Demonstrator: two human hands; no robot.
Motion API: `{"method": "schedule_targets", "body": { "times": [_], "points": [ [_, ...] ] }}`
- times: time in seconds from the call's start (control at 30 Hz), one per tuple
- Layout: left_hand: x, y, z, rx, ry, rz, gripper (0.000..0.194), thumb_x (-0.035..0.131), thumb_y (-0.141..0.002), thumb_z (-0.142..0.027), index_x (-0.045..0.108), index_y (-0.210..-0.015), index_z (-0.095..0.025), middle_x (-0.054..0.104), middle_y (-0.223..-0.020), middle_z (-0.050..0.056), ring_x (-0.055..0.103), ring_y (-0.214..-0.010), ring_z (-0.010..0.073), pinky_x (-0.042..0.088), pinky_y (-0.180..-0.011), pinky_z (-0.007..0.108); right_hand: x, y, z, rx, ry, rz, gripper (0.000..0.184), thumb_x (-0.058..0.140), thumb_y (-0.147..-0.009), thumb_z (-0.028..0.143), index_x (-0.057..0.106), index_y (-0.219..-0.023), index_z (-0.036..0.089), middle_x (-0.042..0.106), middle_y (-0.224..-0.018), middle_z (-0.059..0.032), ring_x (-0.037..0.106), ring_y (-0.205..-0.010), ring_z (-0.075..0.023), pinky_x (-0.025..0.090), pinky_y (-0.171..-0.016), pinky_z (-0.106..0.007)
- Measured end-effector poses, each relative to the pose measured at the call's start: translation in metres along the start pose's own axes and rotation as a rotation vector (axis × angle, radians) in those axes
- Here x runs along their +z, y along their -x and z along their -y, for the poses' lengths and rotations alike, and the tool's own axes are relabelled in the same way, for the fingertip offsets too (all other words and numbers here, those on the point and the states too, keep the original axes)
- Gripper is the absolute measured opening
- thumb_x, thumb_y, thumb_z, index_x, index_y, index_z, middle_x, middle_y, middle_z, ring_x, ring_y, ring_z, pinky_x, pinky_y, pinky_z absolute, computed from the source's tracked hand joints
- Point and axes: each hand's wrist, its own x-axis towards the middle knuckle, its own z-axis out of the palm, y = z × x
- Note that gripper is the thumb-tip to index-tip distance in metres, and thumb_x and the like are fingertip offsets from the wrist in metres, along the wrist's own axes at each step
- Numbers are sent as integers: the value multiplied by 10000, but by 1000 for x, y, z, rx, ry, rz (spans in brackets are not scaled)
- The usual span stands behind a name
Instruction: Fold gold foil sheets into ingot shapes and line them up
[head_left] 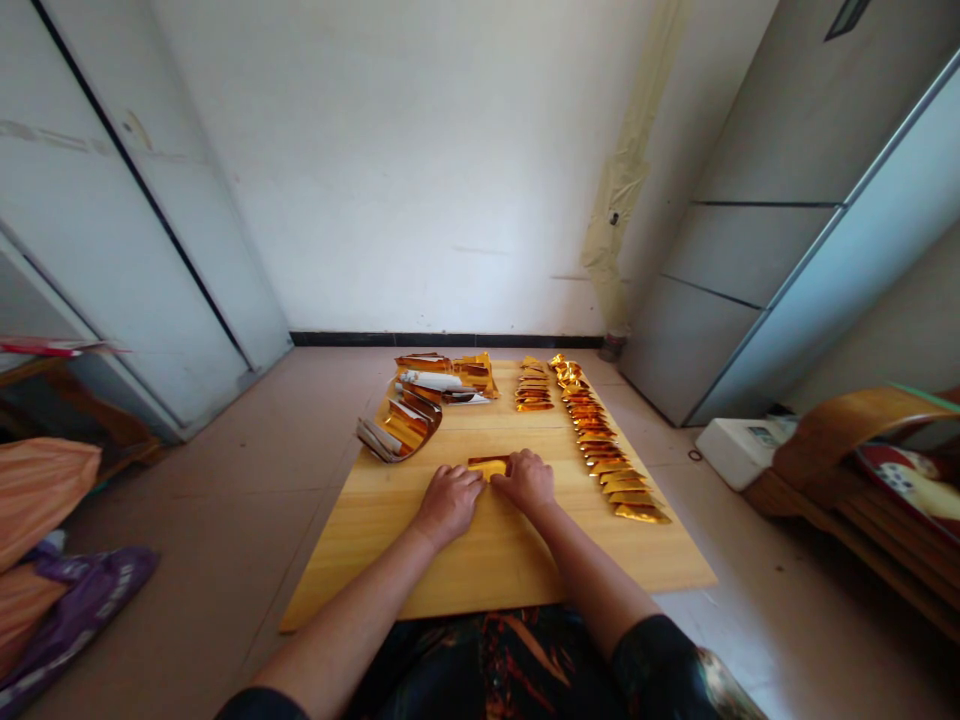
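Observation:
A small sheet of gold foil paper (489, 467) lies on the wooden board in front of me, its far edge showing as a darker strip. My left hand (451, 500) has its fingers bent together on the sheet's left end. At the right end, my right hand (529, 482) is closed on the paper, thumb pointing inward. Both hands rest low against the board, and their fingers cover the ends of the sheet. To the right runs a long row of folded gold foil pieces (606, 450), overlapping one another. A shorter row of similar pieces (533, 388) lies farther back.
Stacks of flat gold and white sheets (442, 382) sit at the board's back left, beside a curled bundle of sheets (401, 425). The wooden board (360, 570) ends just before my lap. A wooden chair (862, 440) and a white box (739, 450) stand at right.

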Motion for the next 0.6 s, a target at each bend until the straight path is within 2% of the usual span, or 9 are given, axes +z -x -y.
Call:
{"method": "schedule_targets", "body": {
  "times": [0.1,0.3,0.6],
  "points": [
    [1,0,-2,-24,17,-19,281,448,-878,-151,647,-1063,-225,660,-1099,71,561,-993,201,377,-821,360,-3,1,8,31,21,15,333,613,-750,492,645,-898,195,614,-1012,-98,556,-977,-239,397,-780,-337],
    [2,1,-3,-44,36,-33,276,465,-874,-157,648,-1069,-227,660,-1112,69,562,-1002,200,374,-824,361,-6,-3,8,79,5,61,342,643,-728,479,643,-937,207,605,-1051,-103,548,-1016,-248,403,-804,-366],
    [3,1,-3,-60,38,-39,263,463,-872,-153,660,-1029,-228,666,-1101,65,565,-998,200,377,-823,361,-8,-10,-7,107,-92,128,189,641,-709,284,663,-886,219,642,-1000,-62,601,-929,-201,414,-727,-277]
  ]
}}
